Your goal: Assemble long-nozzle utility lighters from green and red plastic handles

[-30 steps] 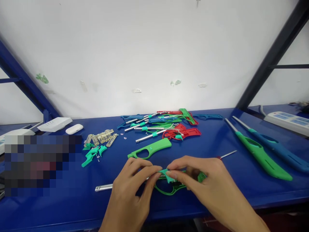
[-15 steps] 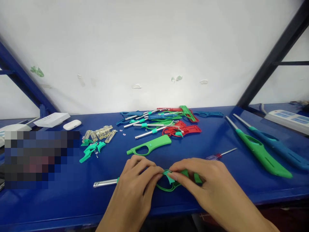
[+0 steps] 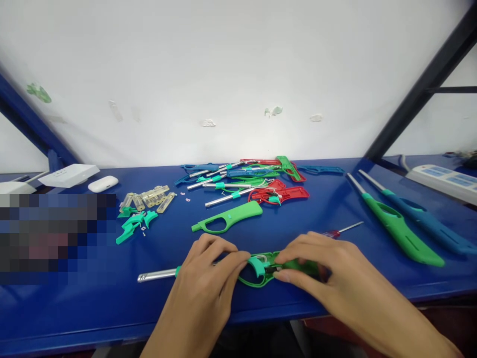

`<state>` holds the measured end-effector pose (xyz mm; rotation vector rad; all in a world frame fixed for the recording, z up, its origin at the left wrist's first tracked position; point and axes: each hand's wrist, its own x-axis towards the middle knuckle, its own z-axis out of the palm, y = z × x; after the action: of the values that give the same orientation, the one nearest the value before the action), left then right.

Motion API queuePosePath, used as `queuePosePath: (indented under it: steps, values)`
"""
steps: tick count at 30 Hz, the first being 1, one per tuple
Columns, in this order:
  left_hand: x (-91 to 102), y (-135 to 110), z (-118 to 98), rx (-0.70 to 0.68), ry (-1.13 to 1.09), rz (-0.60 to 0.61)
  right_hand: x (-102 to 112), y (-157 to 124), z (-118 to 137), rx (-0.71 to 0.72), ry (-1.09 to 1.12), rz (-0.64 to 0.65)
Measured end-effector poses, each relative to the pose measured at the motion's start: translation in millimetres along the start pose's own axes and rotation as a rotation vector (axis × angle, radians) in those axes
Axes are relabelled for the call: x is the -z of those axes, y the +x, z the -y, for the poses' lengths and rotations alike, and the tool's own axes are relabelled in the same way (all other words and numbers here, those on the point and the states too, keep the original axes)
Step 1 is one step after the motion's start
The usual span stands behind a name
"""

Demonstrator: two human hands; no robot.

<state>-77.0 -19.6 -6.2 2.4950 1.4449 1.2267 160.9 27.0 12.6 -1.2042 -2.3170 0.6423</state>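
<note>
An opened green gas lighter (image 3: 257,284) lies in front of me, its inside facing up and its metal tube (image 3: 158,275) pointing left. My left hand (image 3: 204,283) is closed on the lighter's front part, with thumb and forefinger by the teal trigger (image 3: 256,266). My right hand (image 3: 324,263) pinches at a small black part (image 3: 274,268) just behind the trigger; its fingers hide part of the handle. White wire shows inside the shell. Beyond my hands lies a loose green shell half (image 3: 238,215). A red-handled screwdriver (image 3: 346,228) is partly behind my right hand.
A pile of opened lighters, including a red shell (image 3: 294,193), lies at the back. Clear fuel tanks (image 3: 152,198) and teal triggers (image 3: 136,221) are at left, beside a white case (image 3: 103,184). Two whole lighters, green (image 3: 410,238) and blue (image 3: 432,223), lie at right.
My right hand has moved slightly right along the lighter, uncovering the trigger, wire and black part. My left hand keeps its hold. The view has shifted slightly.
</note>
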Motion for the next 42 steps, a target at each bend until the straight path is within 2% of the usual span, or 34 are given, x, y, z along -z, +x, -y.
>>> queuePosePath:
  steps: [9,17,24,32,42]
  values:
    - [-0.8,-4,2,-0.021,0.049,-0.008,0,-1,-1,0.058,0.033,0.028]
    - [-1.3,-7,0,0.069,0.058,0.022,-7,-2,1,0.22,-0.147,-0.033]
    - [-1.3,-7,0,0.05,0.067,0.015,-8,-3,9,0.287,-0.329,-0.02]
    - [-3.5,-8,1,0.046,0.069,0.018,-13,-1,11,0.342,-0.42,-0.113]
    - [-4.3,-13,0,0.081,0.014,0.048,-11,-11,3,0.321,-0.415,0.021]
